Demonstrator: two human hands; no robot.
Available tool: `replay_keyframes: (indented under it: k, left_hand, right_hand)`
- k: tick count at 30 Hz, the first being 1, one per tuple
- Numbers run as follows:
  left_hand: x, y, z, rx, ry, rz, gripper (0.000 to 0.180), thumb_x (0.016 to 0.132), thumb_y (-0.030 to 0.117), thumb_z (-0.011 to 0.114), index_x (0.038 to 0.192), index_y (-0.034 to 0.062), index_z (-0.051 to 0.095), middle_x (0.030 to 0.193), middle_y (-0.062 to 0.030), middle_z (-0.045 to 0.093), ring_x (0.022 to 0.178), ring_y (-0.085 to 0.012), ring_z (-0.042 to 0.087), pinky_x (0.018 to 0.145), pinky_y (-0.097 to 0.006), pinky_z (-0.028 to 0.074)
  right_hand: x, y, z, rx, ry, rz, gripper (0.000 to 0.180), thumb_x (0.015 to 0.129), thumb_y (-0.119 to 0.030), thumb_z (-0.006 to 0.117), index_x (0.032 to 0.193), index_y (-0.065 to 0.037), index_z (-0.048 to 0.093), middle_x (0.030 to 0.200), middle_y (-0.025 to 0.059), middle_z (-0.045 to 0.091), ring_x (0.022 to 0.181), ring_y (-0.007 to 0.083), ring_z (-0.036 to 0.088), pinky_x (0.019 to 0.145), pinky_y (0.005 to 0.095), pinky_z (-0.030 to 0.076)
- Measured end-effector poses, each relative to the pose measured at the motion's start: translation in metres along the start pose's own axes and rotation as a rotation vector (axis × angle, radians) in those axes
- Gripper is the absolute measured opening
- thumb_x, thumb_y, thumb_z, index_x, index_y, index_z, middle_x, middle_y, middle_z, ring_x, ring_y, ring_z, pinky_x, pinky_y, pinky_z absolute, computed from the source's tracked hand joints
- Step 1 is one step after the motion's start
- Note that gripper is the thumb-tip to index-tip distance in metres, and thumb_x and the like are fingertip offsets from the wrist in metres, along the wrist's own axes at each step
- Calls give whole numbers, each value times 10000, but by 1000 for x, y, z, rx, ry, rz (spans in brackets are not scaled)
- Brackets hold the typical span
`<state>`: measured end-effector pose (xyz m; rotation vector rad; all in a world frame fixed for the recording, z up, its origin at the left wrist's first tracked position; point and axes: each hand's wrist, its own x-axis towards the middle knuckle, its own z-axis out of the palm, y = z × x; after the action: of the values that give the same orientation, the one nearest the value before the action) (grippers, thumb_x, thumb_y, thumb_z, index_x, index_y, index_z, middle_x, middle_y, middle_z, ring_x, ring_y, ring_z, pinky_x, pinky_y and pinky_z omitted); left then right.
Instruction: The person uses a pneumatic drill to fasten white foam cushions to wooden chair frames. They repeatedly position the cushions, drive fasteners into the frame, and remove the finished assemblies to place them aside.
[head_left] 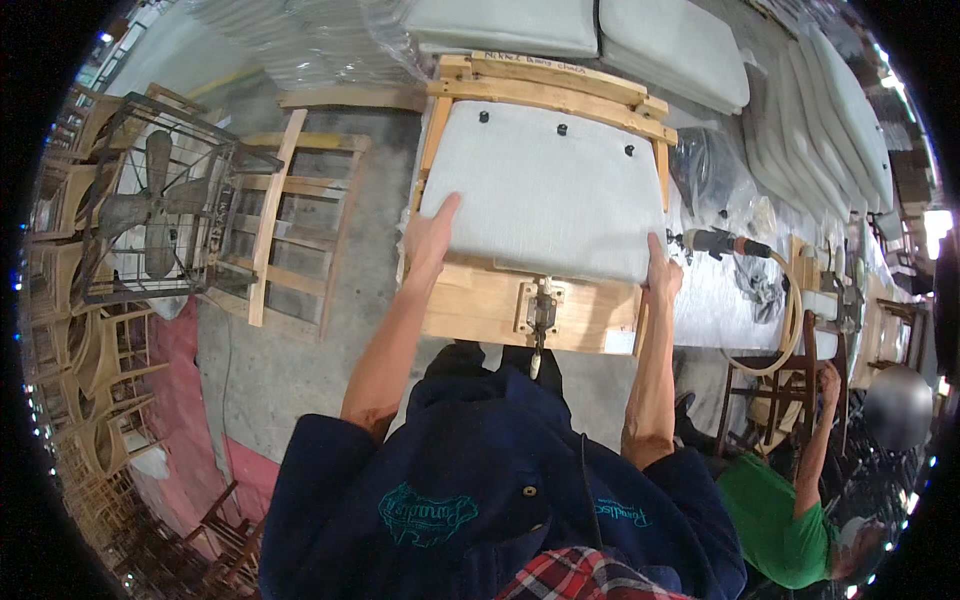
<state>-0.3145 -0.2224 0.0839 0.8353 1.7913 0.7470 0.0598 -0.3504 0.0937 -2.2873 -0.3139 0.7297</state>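
Note:
A pale grey padded chair seat (550,195) lies on a wooden jig (470,315) in front of me. My left hand (430,235) holds the pad's left edge, its thumb on top and the other fingers hidden beneath. On the opposite edge, my right hand (663,272) grips the near right corner in the same way. Three small black knobs (562,130) show along the pad's far edge. A metal toggle clamp (541,310) is fixed to the jig's near board, its handle pointing toward me.
An air tool (715,243) with a tan hose (795,310) lies just right of the jig. More grey pads (815,130) are stacked at the far right. A metal-framed fan (155,205) and wooden pallet (310,225) stand left. A person in green (780,515) is beside a dark chair.

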Motion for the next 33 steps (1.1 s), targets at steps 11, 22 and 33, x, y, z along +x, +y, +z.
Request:
replay_keyframes:
  k: [11, 22, 33]
  left_hand:
    - [-81, -30, -57, 224, -97, 18, 734, 845, 502, 775, 1316, -41, 625, 1255, -209, 684, 1158, -339, 637, 1018, -430, 472]
    - [28, 20, 28, 835, -42, 816, 785, 889, 592, 684, 1402, 8, 581, 1458, -212, 524, 1320, -419, 467, 1112, -526, 388]
    - [51, 31, 50, 866, -88, 753, 686, 897, 629, 654, 1361, 124, 645, 1480, -151, 491, 1382, -376, 393, 1127, -581, 341]
  right_hand:
    - [-65, 25, -44, -507, 232, -416, 717, 798, -509, 782, 1208, 69, 671, 1197, 305, 663, 1129, 440, 639, 992, 468, 495]
    - [40, -63, 65, -572, 132, -610, 500, 867, -479, 701, 1007, -1, 745, 896, 225, 749, 907, 423, 723, 824, 489, 565]
    - [56, -41, 84, -594, 281, -645, 449, 885, -475, 690, 927, -28, 689, 852, 230, 740, 847, 435, 725, 780, 540, 559]
